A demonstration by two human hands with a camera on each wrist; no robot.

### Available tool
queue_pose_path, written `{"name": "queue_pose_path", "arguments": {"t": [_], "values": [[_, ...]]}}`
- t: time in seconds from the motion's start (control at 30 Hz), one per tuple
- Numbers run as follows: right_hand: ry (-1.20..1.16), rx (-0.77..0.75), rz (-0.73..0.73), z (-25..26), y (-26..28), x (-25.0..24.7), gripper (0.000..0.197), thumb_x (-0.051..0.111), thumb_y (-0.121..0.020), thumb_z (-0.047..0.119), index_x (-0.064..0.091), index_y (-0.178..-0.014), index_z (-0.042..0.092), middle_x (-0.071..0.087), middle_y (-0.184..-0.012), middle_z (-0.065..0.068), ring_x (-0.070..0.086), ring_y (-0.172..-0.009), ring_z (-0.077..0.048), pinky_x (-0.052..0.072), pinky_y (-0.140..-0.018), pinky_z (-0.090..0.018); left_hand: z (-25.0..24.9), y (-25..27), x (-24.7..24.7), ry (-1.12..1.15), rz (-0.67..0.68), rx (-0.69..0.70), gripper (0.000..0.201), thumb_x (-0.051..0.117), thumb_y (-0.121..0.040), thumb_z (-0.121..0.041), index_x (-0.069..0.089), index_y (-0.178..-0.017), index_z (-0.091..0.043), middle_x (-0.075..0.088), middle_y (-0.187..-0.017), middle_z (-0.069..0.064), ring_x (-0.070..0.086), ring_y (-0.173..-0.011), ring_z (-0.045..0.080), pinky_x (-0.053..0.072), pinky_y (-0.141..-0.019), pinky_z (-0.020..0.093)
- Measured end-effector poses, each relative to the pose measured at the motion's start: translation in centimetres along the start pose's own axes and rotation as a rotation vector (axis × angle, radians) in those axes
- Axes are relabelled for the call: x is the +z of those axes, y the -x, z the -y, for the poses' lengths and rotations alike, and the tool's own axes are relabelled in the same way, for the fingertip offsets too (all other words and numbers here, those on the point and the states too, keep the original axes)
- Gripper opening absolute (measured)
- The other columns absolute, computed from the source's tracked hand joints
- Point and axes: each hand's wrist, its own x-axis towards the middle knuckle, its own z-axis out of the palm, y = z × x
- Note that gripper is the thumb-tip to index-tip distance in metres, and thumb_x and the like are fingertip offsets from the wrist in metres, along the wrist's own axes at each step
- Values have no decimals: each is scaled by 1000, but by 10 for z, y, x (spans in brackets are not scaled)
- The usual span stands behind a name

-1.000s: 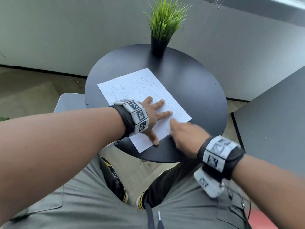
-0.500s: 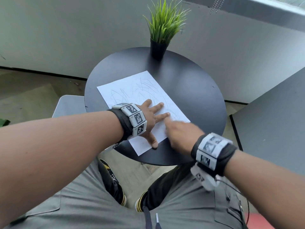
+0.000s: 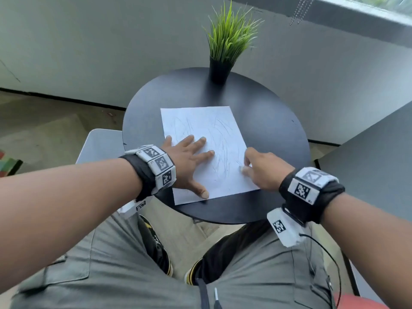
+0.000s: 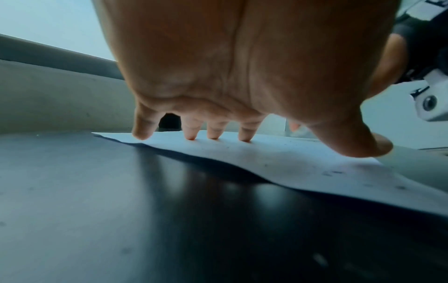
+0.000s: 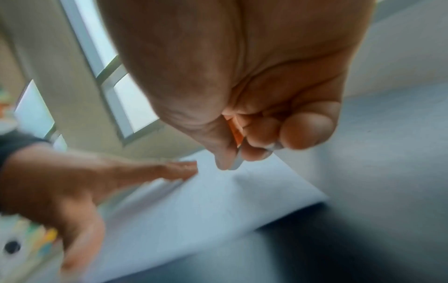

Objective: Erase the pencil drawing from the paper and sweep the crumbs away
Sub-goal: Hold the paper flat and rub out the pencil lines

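A white sheet of paper (image 3: 207, 139) with faint pencil scribbles lies on the round black table (image 3: 274, 130). My left hand (image 3: 189, 157) lies flat on the sheet's left half with fingers spread, pressing it down; its fingertips (image 4: 213, 134) touch the paper (image 4: 278, 159). My right hand (image 3: 260, 168) hovers at the sheet's right edge, pinching a small eraser (image 5: 236, 160) with an orange sleeve between thumb and fingers. The eraser tip (image 3: 242, 168) sits near the paper (image 5: 198, 201).
A potted green grass plant (image 3: 225, 45) stands at the table's far edge. A grey chair seat (image 3: 98, 143) sits left of the table and a grey surface (image 3: 367, 157) to the right. My knees are under the near table edge.
The paper has turned clockwise, its edges now squarer to me. My left hand moved up the sheet with it; my right hand shifted right to the sheet's right edge.
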Motion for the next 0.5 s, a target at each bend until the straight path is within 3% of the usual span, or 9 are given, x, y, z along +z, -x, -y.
{"name": "queue_pose_path", "arguments": {"t": [0.07,0.2,0.37,0.5], "values": [[-123,-32,-59,12,-7,-5,21,46,-100,41,44,-103,21,59,-90,-6,58,-78,-27,51,-76,-40,-1,0,2,-22,-16,32,128,42,-53,-103,0,-156,-40,-12,-167,-5,-7,-153,24,15,-114,67],[-117,-84,-47,32,-12,-1,22,44,-102,36,41,-108,16,58,-92,-9,57,-84,-33,50,-75,-41,3,1,0,-75,18,73,131,47,-55,-101,-7,-157,-38,-18,-166,-6,-11,-154,24,13,-117,64],[7,-302,143,57,15,25,21,42,-102,37,38,-102,17,57,-91,-10,53,-82,-32,47,-74,-42,6,0,0,-81,28,88,138,53,-53,-99,-11,-158,-36,-21,-166,-8,-13,-154,22,14,-118,61],[-135,-88,-26,30,-12,2,24,45,-100,42,45,-101,18,60,-94,-10,56,-79,-29,46,-70,-36,6,-5,0,-95,42,89,142,50,-51,-101,-16,-157,-35,-24,-165,-7,-13,-154,23,17,-117,62]]}}
